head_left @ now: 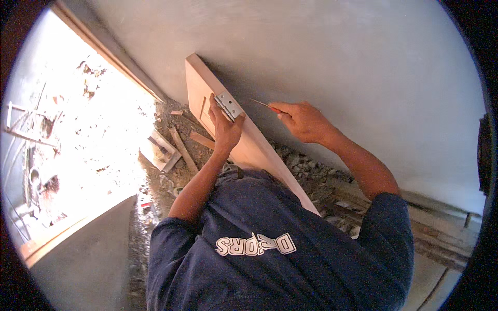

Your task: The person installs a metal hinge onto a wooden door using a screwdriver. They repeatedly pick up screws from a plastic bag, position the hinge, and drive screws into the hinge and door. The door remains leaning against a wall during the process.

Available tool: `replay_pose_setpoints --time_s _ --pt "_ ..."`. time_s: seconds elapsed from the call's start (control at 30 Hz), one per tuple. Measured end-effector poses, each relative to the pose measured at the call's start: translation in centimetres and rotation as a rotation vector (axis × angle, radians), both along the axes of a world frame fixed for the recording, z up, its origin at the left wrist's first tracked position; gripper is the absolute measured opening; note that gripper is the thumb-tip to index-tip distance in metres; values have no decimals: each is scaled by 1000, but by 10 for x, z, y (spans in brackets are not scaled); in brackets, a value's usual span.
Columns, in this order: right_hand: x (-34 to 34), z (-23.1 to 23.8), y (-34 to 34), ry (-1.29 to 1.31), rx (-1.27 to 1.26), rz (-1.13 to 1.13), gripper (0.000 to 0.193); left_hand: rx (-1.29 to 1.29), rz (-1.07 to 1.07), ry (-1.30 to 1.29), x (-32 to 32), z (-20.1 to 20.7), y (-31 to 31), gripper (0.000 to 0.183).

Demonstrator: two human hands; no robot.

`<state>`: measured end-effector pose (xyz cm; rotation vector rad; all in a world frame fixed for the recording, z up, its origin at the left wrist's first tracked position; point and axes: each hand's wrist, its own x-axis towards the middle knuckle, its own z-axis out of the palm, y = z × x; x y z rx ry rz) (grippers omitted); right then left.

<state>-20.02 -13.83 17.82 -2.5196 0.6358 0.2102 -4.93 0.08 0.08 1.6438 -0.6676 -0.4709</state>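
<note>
A wooden door panel (270, 155) stands on its edge in front of me, its narrow side facing up. A silver butt hinge (230, 104) lies on that narrow edge, with its knuckle along the panel's face. My left hand (227, 128) grips the hinge against the wood, fingers at its knuckle side and thumb by its near end. To the right of the panel, my right hand (303, 122) is closed round the red handle of a thin screwdriver (265, 105). Its shaft points left toward the hinge and stays apart from it.
A grey plastered wall (353, 62) rises behind the panel. Wood offcuts (182, 149) and a pale wooden piece (161, 151) lie on the rubble floor at left. Long boards (436, 243) lie along the wall at right. A bright doorway opens beside the wooden frame (111, 52).
</note>
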Motion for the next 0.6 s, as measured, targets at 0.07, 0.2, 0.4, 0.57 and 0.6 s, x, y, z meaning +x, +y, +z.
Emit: replay_pose_setpoints --time_s 0.07,0.2,0.4,0.57,0.6 --pt "-12 -13 2 -80 87 -86 37 -12 -50 106 2 5 5 109" --pt "-37 -55 14 -294 179 -189 40 -45 -148 281 15 11 10 109" --pt "-59 -68 41 -218 425 -422 41 -19 -58 623 19 30 14 78" --pt "-76 -92 58 -279 546 -532 41 32 -38 725 29 17 18 56" --pt "-77 -99 62 -303 524 -537 41 12 -24 812 33 7 20 48"
